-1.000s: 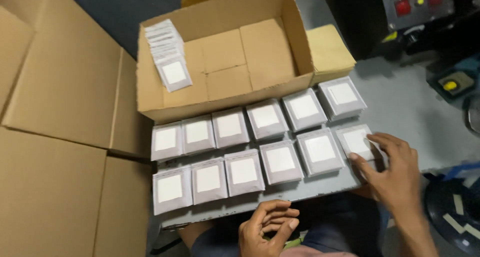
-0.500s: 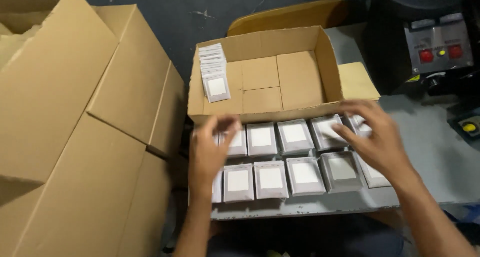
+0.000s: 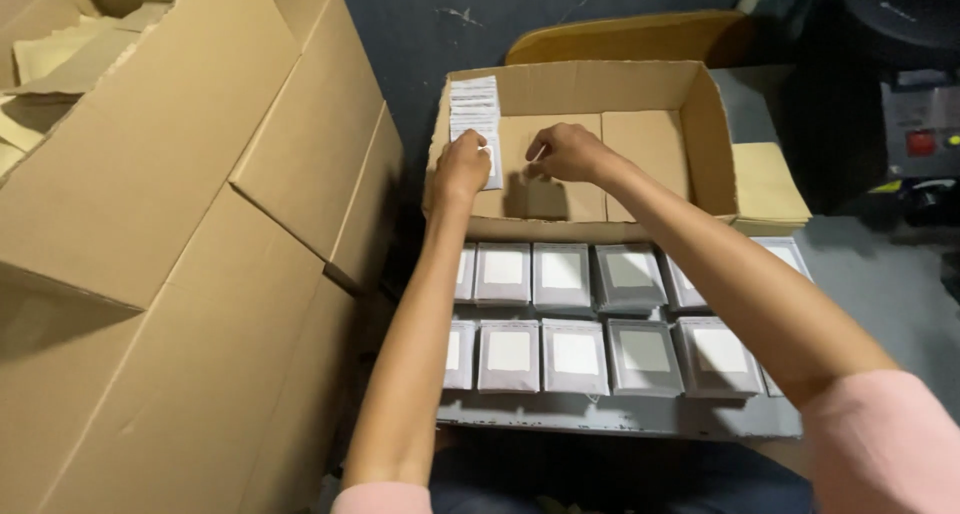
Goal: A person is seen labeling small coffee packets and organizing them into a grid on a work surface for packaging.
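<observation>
A: Fingers?
B: Left hand [image 3: 463, 164] pinching the nearest of the stacked packets [image 3: 476, 114], far-left in the open carton [image 3: 700, 124]; right hand [image 3: 566, 152] fingers curled together beside it.
A: Handling?
B: Probably keep the row upright. Grey packets [image 3: 575, 359] lie on the near surface [image 3: 860, 274].

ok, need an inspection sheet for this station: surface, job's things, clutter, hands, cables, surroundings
Surface: grey table, mostly covered; bare at the right.
Job's things: open cardboard box at the table's back; a stack of white-labelled packets stands in its left corner. Two rows of grey packets lie in front of the box.
Clutter: flat cardboard sheets right of the box.
Hands: left hand on the stack in the box; right hand beside it, inside the box; whether either grips a packet is unclear.
Cables: nothing seen.
Surroundings: large cartons at left, a machine with a red button at right, dark wall behind.
</observation>
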